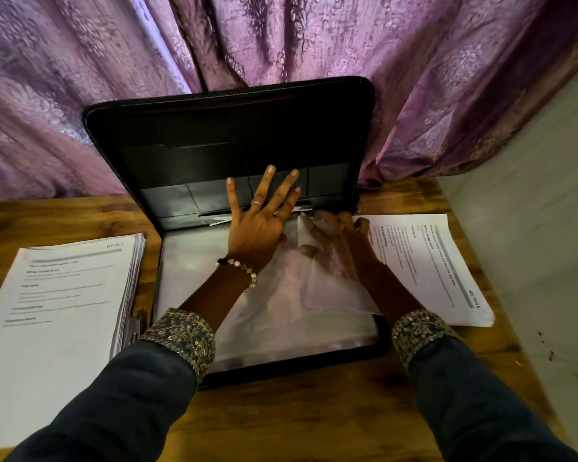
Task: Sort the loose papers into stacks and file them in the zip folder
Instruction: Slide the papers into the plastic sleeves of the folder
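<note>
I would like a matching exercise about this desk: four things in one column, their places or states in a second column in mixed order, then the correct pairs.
Things:
1. thick paper stack
2. thin paper stack
3. left hand
4. right hand

Places or states:
A. under a lifted clear plastic sleeve
B. on the table, right of the zip folder
C. fingers spread, on top of the sleeves
D. on the table, left of the folder

Pairs: 1-D, 2-B, 3-C, 4-A

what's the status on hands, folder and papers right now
Left hand flat on sleeves. Right hand under a clear sleeve. Zip folder open; both paper stacks unfiled.
</note>
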